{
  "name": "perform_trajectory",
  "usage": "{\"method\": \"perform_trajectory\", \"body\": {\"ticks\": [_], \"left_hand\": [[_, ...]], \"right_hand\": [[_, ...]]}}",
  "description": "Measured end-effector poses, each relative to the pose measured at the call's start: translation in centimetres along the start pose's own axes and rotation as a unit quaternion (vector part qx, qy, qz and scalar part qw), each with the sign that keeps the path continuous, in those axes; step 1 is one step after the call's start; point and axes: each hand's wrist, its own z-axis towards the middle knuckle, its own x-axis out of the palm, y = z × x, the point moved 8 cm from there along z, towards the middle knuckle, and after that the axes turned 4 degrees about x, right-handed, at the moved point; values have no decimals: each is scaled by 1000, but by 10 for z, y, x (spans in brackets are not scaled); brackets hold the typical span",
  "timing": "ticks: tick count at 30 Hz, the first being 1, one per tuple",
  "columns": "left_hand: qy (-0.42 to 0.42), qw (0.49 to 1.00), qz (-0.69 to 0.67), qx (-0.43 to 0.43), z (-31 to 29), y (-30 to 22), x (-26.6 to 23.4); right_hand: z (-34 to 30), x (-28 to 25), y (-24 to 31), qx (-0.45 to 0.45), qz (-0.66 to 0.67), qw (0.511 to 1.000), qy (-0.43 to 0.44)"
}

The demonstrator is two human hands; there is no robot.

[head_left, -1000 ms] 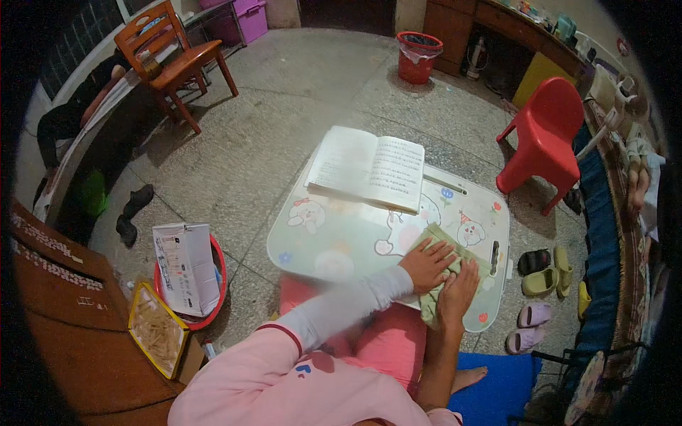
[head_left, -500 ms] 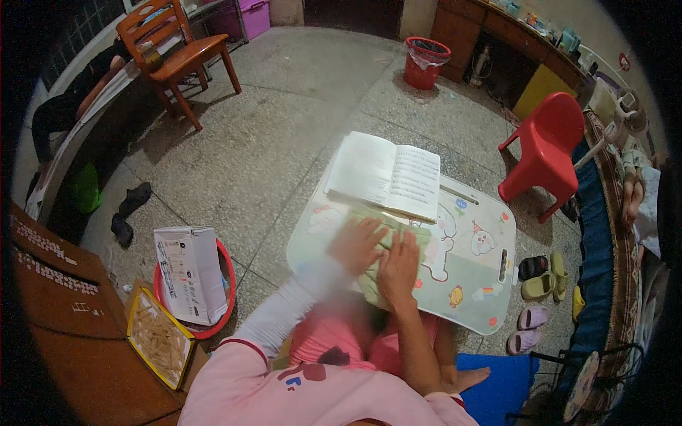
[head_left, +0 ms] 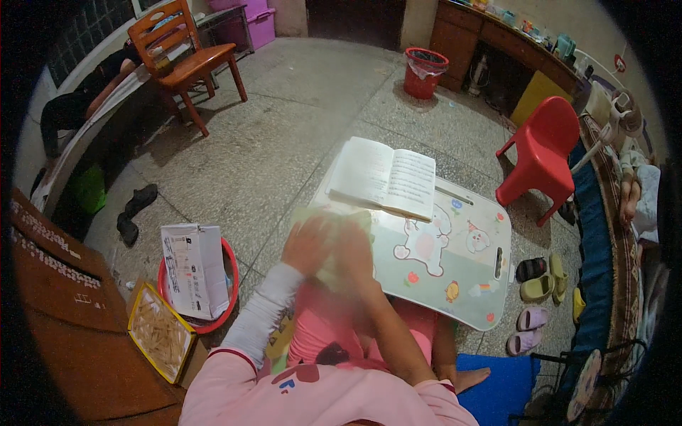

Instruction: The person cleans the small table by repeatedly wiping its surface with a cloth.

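My left hand [head_left: 305,243] and my right hand [head_left: 353,246] are side by side on a pale green cloth [head_left: 334,220], pressed onto the near left corner of a small white table [head_left: 455,277] printed with cartoon animals. Both hands and the cloth are blurred by motion. An open book [head_left: 384,177] lies on the table's far side, just beyond the hands. My pink sleeves and pink-clad legs show below the table.
A red basin [head_left: 224,255] holding a white box [head_left: 190,268] stands at my left, beside a yellow tin of sticks [head_left: 160,331]. A red plastic chair [head_left: 543,153] stands right of the table, slippers [head_left: 538,284] below it. A wooden chair [head_left: 186,53] and a red bucket [head_left: 425,71] stand farther off.
Both hands have slid with the cloth from the table's near right corner across to its near left corner. The view has shifted too.
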Motion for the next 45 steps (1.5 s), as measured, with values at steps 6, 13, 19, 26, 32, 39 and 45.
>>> {"method": "perform_trajectory", "body": {"ticks": [6,13,19,26,32,39,45], "left_hand": [[55,997,7,-60,-21,-15,9],[76,988,-105,-80,-21,-60,16],[-58,996,10,68,-4,-115,47],[-1,981,-44,187,33,-200,68],[-48,963,-102,244,63,-251,67],[-104,945,-145,274,93,-267,62],[-92,950,-116,274,111,-266,70]], "right_hand": [[-17,-5,-5,81,54,989,110],[-45,-51,-30,115,23,991,58],[-79,-107,-64,175,16,980,89],[-118,-164,-125,231,-73,970,-18],[-127,-200,-160,322,-75,944,-6],[-114,-200,-181,324,-194,926,-6],[-101,-194,-190,333,-214,918,4]]}}
